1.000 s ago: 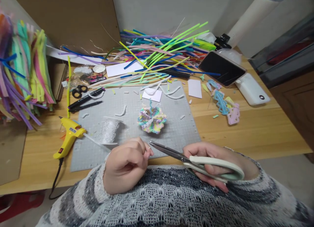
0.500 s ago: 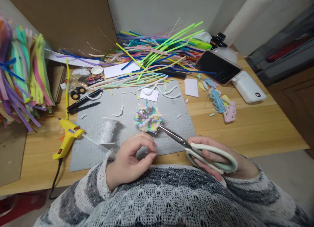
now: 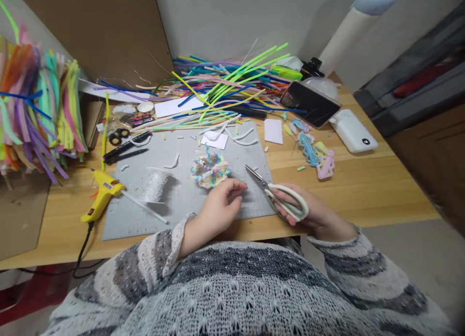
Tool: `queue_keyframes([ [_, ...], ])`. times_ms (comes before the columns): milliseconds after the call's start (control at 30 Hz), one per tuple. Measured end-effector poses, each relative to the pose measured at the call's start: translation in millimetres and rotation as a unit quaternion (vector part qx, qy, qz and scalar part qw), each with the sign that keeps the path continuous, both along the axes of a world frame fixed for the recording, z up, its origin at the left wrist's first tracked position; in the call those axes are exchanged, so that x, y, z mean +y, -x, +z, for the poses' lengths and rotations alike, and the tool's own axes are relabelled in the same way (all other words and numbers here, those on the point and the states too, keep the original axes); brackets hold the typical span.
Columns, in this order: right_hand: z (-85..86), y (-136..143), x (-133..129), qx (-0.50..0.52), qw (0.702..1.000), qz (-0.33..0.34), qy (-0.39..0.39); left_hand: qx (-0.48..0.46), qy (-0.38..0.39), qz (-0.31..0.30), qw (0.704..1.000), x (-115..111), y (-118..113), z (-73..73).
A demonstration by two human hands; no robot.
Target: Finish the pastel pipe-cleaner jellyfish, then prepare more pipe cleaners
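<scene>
A pair of scissors with pale handles rests in my right hand, its blades closed and pointing up and left above the grey cutting mat. My left hand hovers by the front of the mat, fingers bent and thumb apart, with nothing visible between them. Just beyond its fingers lies a round, ruffled pastel pipe-cleaner piece, partly covered by the hand. To the left a spool of clear-white beaded trim lies on its side.
A yellow hot glue gun with its glue stick lies at the left. Loose pipe cleaners pile along the back, with bundles at far left. A phone, white power bank and pastel pipe-cleaner shapes sit at the right.
The scissors have drawn away from the pastel piece and their tips no longer point at its edge. My left hand's thumb and fingers have parted. The view has shifted slightly.
</scene>
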State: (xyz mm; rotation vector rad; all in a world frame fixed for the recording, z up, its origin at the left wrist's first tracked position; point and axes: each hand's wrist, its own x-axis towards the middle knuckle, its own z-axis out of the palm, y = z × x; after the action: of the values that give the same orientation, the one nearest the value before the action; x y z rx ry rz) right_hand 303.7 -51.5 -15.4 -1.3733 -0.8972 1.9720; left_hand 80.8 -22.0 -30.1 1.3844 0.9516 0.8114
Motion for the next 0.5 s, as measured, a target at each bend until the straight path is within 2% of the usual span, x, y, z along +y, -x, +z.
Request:
queue_keyframes([
  [133,-0.6,-3.7,6.3,-0.024,0.999,0.044,-0.006,0.017,0.010,0.012,1.000,-2.0,-3.7,-0.6],
  [367,-8.8,-6.5,6.2,-0.038,0.998,0.056,-0.013,0.037,0.022,0.023,0.999,-2.6,-6.5,-1.5],
  [500,-3.5,-6.7,6.3,-0.043,0.997,0.062,-0.019,0.046,0.022,-0.003,0.999,-6.1,1.3,11.4],
])
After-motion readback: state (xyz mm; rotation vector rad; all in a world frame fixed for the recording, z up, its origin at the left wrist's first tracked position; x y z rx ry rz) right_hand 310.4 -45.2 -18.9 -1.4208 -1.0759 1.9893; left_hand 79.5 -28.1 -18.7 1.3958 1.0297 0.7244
